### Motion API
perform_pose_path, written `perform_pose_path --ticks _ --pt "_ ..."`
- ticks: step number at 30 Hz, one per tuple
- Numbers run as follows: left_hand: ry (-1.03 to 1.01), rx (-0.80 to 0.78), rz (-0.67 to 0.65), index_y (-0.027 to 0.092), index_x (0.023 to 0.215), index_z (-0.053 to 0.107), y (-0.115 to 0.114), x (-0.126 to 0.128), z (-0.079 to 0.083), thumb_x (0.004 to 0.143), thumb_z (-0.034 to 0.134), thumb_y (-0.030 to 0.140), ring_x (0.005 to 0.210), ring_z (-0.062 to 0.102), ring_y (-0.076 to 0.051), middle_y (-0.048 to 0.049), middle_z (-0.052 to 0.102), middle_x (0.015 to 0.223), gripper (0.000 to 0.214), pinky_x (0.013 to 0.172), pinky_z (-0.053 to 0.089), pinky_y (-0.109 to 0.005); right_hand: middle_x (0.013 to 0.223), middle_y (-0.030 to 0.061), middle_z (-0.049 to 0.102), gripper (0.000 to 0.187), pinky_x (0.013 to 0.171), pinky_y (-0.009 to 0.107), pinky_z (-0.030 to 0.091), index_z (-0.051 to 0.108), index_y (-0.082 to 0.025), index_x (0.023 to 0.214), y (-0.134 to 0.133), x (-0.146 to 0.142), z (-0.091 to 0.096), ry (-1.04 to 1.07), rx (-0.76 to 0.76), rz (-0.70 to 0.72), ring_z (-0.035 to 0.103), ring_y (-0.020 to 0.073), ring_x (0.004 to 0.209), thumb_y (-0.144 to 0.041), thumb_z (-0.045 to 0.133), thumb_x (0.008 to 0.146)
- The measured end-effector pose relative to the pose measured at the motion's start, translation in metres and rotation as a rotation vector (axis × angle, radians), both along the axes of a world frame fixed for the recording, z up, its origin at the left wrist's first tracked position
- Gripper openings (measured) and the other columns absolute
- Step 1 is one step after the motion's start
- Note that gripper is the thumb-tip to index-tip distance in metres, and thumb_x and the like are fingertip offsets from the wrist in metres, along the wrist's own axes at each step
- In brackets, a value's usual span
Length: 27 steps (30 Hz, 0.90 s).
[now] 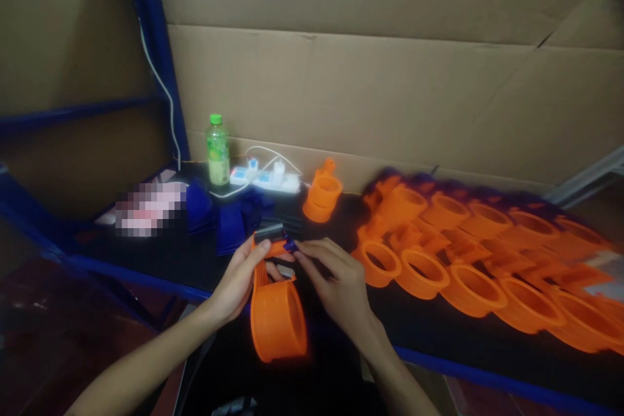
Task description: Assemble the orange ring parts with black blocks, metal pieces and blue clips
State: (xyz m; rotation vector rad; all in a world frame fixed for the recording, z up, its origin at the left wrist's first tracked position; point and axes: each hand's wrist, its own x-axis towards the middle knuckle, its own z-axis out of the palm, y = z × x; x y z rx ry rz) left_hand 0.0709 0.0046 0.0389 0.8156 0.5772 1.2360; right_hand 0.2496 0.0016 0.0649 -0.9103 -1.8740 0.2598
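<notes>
My left hand (242,275) is closed around the upper part of an orange plastic part with a wide ring (275,328), which hangs below the fingers at the bench's front edge. A dark grey strip (269,232) lies across the top of this part. My right hand (338,273) pinches a small dark blue piece (290,245) between thumb and fingertips, at the right end of the orange part's top. Whether the blue piece is fixed to the part, I cannot tell. Blur hides the fine detail.
Several orange ring parts (424,273) stand in rows on the right of the black bench top. Another orange part (322,197) stands at the back, beside a white power strip (266,179) and a green-capped bottle (218,153). Dark blue flat pieces (230,227) lie behind my left hand.
</notes>
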Motion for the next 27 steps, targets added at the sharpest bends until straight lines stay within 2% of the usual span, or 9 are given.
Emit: perform_pose_path --ticks 6,11,17,20,24,27 --pt "-0.002 -0.017 -0.029 0.012 0.107 0.063 -0.001 -0.001 -0.002 0.094 0.063 0.040 0.056 0.068 -0.015 -0.0096 0.075 0.078 0.031 0.056 0.054 -0.023 0.101 0.0068 0.074 0.017 0.081 0.034 0.058 0.072 -0.021 0.107 -0.002 0.001 -0.010 -0.136 0.156 -0.083 0.068 0.0180 0.091 -0.015 0.061 0.094" --pt "-0.027 -0.008 -0.043 0.014 0.105 0.060 -0.002 -0.001 -0.004 0.093 0.063 0.037 0.058 0.067 -0.014 -0.0089 0.075 0.083 0.026 0.060 0.055 -0.025 0.101 0.0073 0.073 0.019 0.080 0.033 0.057 0.070 -0.020 0.111 -0.006 -0.002 -0.012 -0.241 0.227 -0.160 0.067 0.0174 0.090 -0.014 0.060 0.095" --pt "0.064 -0.009 -0.029 0.014 0.092 0.062 -0.002 -0.002 -0.005 0.094 0.060 0.040 0.054 0.061 -0.013 -0.0065 0.071 0.072 0.026 0.056 0.049 -0.023 0.101 0.0085 0.072 0.018 0.074 0.030 0.055 0.069 -0.016 0.110 -0.013 -0.005 -0.006 -0.377 0.253 -0.183 0.066 0.0173 0.090 -0.016 0.055 0.098" --pt "0.085 -0.014 -0.037 0.012 0.085 0.064 -0.001 -0.003 -0.006 0.093 0.060 0.042 0.055 0.060 -0.013 -0.0069 0.069 0.069 0.031 0.056 0.047 -0.023 0.101 0.0078 0.071 0.018 0.071 0.029 0.055 0.068 -0.017 0.111 -0.013 -0.005 -0.005 -0.374 0.235 -0.150 0.065 0.0168 0.089 -0.016 0.057 0.097" --pt "0.076 -0.062 -0.143 0.011 0.074 0.065 -0.001 -0.005 -0.005 0.093 0.057 0.048 0.057 0.058 -0.014 -0.0070 0.065 0.065 0.042 0.060 0.046 -0.024 0.103 0.0080 0.069 0.020 0.071 0.028 0.054 0.067 -0.017 0.114 -0.009 -0.003 -0.006 -0.300 0.178 -0.068 0.065 0.0163 0.091 -0.015 0.059 0.096" --pt "0.073 -0.019 -0.196 0.012 0.071 0.065 -0.001 -0.005 -0.003 0.094 0.057 0.050 0.060 0.058 -0.013 -0.0053 0.063 0.065 0.045 0.065 0.046 -0.024 0.102 0.0082 0.067 0.019 0.071 0.028 0.053 0.067 -0.018 0.112 -0.007 0.000 -0.006 -0.216 0.125 0.007 0.064 0.0158 0.091 -0.014 0.059 0.096"
